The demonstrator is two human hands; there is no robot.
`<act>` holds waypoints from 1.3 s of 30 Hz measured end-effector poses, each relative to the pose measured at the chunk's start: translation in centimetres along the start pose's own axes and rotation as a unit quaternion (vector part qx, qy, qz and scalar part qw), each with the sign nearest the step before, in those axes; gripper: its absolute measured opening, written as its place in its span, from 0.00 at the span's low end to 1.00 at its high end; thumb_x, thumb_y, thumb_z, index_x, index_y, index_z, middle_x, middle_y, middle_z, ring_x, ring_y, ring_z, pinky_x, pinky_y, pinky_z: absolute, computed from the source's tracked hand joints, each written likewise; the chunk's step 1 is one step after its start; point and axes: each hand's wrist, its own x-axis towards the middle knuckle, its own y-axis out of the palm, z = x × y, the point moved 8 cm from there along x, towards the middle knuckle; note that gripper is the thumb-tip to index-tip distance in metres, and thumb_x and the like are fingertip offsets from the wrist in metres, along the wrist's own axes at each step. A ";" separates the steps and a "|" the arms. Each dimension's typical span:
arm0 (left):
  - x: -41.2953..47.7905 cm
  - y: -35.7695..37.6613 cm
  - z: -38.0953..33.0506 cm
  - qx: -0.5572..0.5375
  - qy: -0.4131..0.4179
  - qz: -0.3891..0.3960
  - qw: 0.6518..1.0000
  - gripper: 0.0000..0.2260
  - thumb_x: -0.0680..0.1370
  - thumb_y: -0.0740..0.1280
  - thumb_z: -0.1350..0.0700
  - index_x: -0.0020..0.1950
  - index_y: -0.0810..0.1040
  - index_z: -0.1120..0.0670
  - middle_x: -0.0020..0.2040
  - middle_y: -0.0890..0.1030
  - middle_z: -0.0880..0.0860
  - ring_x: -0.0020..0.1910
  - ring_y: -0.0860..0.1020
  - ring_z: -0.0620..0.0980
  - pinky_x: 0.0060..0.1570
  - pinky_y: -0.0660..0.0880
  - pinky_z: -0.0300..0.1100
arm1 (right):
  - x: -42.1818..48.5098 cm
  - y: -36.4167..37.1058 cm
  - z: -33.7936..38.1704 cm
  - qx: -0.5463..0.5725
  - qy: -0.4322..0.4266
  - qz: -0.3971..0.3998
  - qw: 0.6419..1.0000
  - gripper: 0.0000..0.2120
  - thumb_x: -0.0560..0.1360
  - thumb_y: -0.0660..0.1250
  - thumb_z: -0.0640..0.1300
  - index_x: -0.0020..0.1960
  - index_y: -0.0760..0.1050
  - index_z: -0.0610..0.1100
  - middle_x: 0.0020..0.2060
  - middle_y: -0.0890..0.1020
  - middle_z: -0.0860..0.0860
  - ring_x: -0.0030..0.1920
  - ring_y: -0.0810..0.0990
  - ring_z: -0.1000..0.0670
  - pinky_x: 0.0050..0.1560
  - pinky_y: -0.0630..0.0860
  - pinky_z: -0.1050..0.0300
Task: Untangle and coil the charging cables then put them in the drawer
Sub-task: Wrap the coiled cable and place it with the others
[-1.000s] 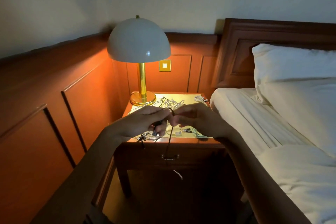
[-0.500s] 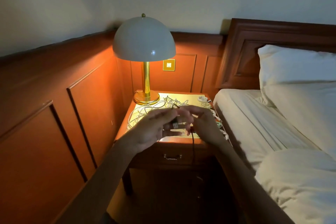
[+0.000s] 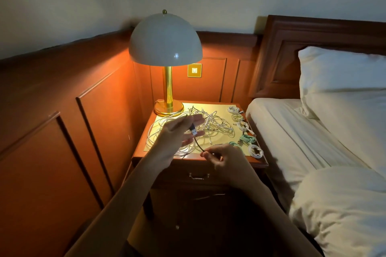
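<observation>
1. Head view: a bed with pale sheets fills the right side. A white pillow leans against its dark wooden headboard.
2. Reddish wood panelling covers the lower wall on the left and behind the furniture.
3. A wooden nightstand stands in the corner, just beside the bed. Its drawer is closed, with a small metal handle on the front.
4. A lit lamp with a white dome shade and a brass stem stands at the back left of the nightstand top.
5. A loose tangle of white cables sprawls over the middle of the top.
6. The left hand is raised above the tangle, fingers stretched out and blurred. Whether any finger pins anything, I cannot tell.
7. The right hand hovers lower, over the front edge. Its thumb and forefinger are pinched on a thin lead and its other fingers are curled.
8. A row of coiled cables, white and green, lies along the right edge of the top.
9. The black cable curves through the air from the left fingers down into the right hand's pinch.
10. Its USB plug lies against the left fingers.
11. A brass switch plate sits on the wall behind the lamp.
</observation>
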 end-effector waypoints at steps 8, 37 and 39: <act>0.3 -0.2 2.3 -0.117 -0.056 -0.007 0.992 0.15 0.84 0.60 0.55 0.67 0.77 0.58 0.63 0.82 0.52 0.62 0.81 0.51 0.54 0.81 0.52 | -0.8 0.7 -1.4 0.027 0.020 -0.038 0.999 0.12 0.80 0.68 0.48 0.60 0.83 0.47 0.49 0.86 0.49 0.44 0.83 0.55 0.50 0.82 0.52; -1.7 3.9 0.9 -0.380 -0.061 0.154 0.910 0.13 0.82 0.59 0.56 0.53 0.82 0.60 0.43 0.83 0.55 0.42 0.83 0.48 0.46 0.81 0.41 | -1.6 -0.4 -3.4 0.356 0.110 -0.035 0.927 0.09 0.75 0.70 0.53 0.45 0.84 0.49 0.35 0.81 0.45 0.28 0.70 0.51 0.26 0.65 0.60; -0.8 3.1 2.8 -0.420 -0.063 0.017 0.905 0.13 0.81 0.62 0.58 0.60 0.79 0.64 0.52 0.84 0.59 0.48 0.84 0.50 0.51 0.82 0.42 | -3.0 2.1 -2.6 0.314 0.118 -0.010 0.942 0.10 0.79 0.68 0.51 0.46 0.84 0.48 0.32 0.81 0.47 0.28 0.72 0.55 0.29 0.68 0.60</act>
